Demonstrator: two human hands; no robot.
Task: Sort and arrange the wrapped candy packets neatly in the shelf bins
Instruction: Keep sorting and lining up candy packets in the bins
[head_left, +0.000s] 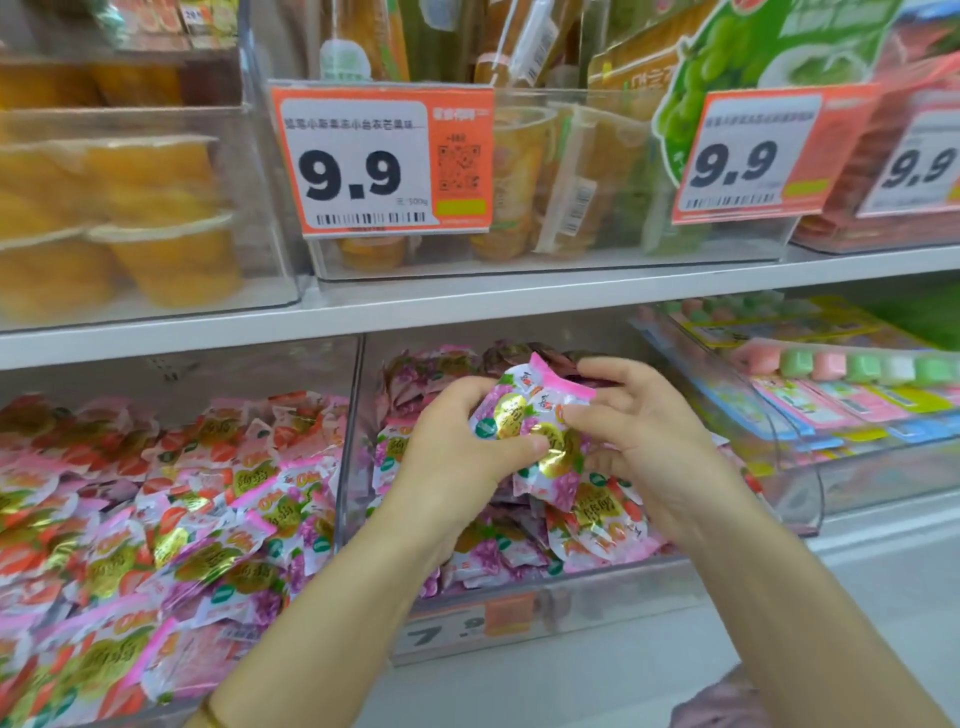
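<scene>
My left hand (457, 447) and right hand (644, 441) are both curled, pinching one small bunch of candy packets (524, 410) between them, too overlapped to count. I hold it just above the middle bin (351, 415), where a purple heap (498, 556) lies under my wrists. To the left is a red and pink heap (156, 519), and to the right a third bin (810, 499) of pastel strips. Three 9.9 price tags (384, 161) hang above.
</scene>
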